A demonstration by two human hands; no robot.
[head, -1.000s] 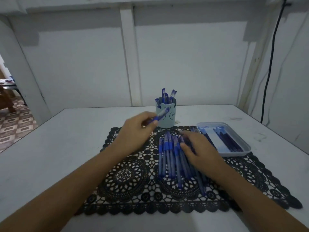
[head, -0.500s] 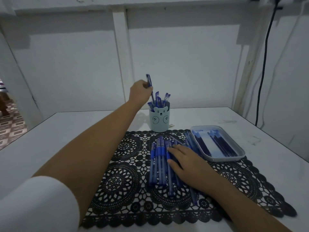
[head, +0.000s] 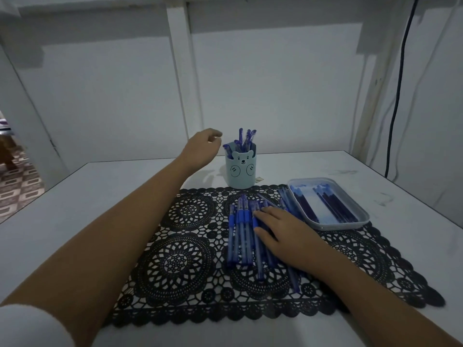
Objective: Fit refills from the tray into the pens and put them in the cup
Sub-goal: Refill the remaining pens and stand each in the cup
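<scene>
A pale blue bear-face cup (head: 240,170) stands upright behind the black lace mat (head: 175,261), with several blue pens (head: 244,139) sticking out of it. My left hand (head: 201,149) hovers just left of the cup's rim, fingers loosely curled and holding nothing. A row of several blue pens (head: 239,234) lies on the mat. My right hand (head: 283,234) rests flat on the right part of that row, fingers straight. To the right, the grey tray (head: 360,209) holds several dark refills (head: 333,209).
The white table (head: 100,196) ends at a wall close behind the cup. A black cable (head: 395,96) hangs down the wall at the far right. An opening at the far left shows a patterned floor (head: 15,184).
My left hand carried a pen up from the mat to the cup and let it go; that pen now stands in the cup. My right hand stayed on the row of pens.
</scene>
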